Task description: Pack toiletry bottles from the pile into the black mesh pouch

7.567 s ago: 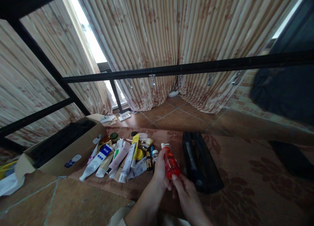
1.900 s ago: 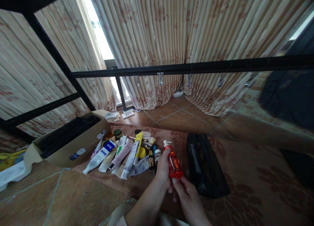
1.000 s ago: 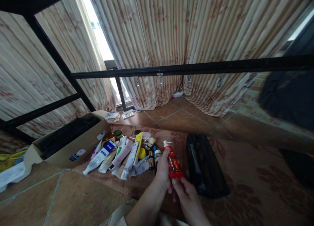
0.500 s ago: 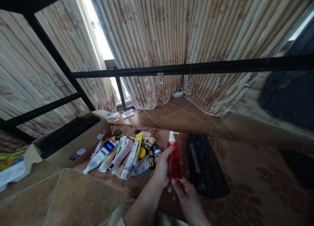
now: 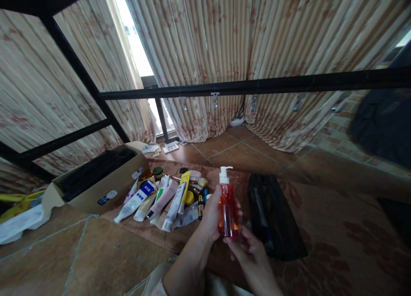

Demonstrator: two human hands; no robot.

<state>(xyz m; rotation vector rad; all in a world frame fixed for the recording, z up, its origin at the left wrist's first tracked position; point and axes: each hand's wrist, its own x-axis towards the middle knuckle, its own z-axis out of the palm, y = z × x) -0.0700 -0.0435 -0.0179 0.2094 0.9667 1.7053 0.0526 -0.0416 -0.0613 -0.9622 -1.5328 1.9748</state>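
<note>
A red see-through pump bottle (image 5: 228, 214) with a white pump head stands nearly upright in front of me. My left hand (image 5: 212, 212) is closed around its left side, thumb along the front and fingertips showing at the right edge. At the bottle's lower right corner, my right hand (image 5: 248, 249) has its fingers curled, with the thumb against the base. Left of the hands lies a pile of toiletries: a white and blue tube (image 5: 136, 202), a pink tube (image 5: 163, 198), a yellow tube (image 5: 183, 189) and several jars and small bottles. To the right is a black mesh pouch (image 5: 279, 219).
Everything lies on a brown patterned mat (image 5: 321, 227) over floor tiles. A cardboard box (image 5: 105, 189) with black cloth inside stands at the left, beside a white plastic tray (image 5: 22, 223). A black metal rail (image 5: 199, 91) crosses before striped curtains (image 5: 199, 39).
The bottle has turned a little and come slightly more upright in my left hand. My right hand has shifted right along its base. The whole view has swung slightly left.
</note>
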